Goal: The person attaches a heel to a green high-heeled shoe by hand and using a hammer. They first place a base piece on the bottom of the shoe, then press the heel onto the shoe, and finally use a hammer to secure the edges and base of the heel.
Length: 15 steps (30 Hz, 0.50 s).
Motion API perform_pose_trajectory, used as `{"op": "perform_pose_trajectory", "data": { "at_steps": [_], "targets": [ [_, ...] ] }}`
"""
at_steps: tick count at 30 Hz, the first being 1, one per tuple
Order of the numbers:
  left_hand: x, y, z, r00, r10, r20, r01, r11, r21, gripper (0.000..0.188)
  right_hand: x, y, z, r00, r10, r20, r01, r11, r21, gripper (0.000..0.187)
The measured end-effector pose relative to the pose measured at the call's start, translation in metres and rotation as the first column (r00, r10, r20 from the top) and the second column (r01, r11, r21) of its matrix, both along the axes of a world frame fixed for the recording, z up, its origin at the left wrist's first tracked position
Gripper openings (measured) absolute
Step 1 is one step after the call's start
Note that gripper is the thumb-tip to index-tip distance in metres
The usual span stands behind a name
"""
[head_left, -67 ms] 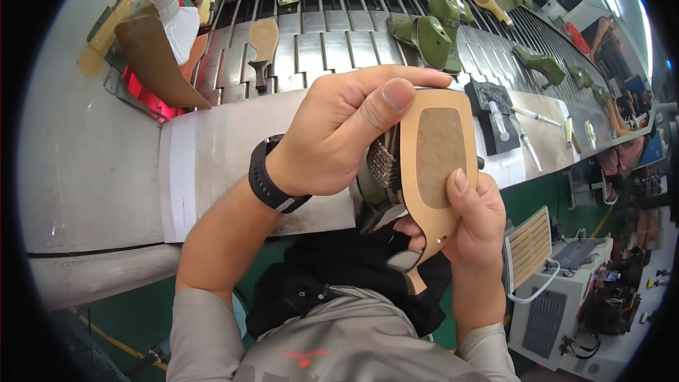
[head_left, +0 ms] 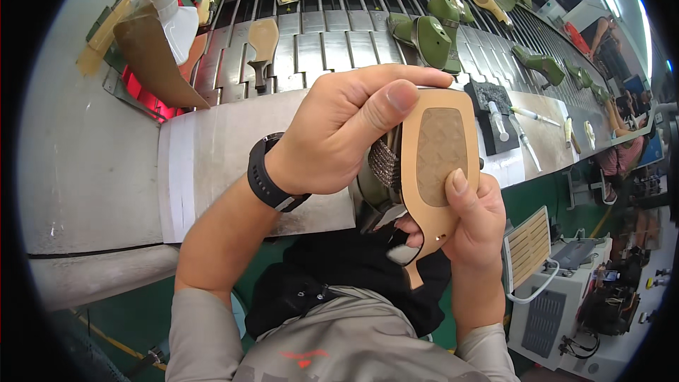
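Your table stretches left of your fingers, its near edge crossing beneath them. The shoe sits between left hand and right hand, gripped by both: sole facing you, toe pointing away, heel bodyward, long axis running outward. A black block lies just right of the toe.

A head-worn fisheye looks down from close above the hands, facing a conveyor beyond.
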<state>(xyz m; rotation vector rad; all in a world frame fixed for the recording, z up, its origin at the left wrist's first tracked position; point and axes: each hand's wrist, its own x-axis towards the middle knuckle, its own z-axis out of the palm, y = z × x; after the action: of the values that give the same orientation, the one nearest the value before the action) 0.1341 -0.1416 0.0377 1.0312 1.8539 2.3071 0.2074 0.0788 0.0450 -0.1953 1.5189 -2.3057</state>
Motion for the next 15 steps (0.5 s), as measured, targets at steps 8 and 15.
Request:
{"op": "perform_pose_trajectory", "data": {
  "at_steps": [8, 15],
  "targets": [
    [0.007, -0.009, -0.001, 0.996, -0.093, 0.014, 0.093, 0.995, -0.03, 0.064, -0.002, 0.0, -0.004, 0.998, -0.027, -0.053, 0.028, 0.999, 0.019, 0.044],
    [0.026, -0.018, 0.01, 0.989, -0.089, 0.118, 0.089, 0.996, 0.003, 0.064, 0.014, -0.011, -0.001, 0.995, -0.049, -0.085, 0.057, 0.993, 0.1, 0.05]
  ]
}}
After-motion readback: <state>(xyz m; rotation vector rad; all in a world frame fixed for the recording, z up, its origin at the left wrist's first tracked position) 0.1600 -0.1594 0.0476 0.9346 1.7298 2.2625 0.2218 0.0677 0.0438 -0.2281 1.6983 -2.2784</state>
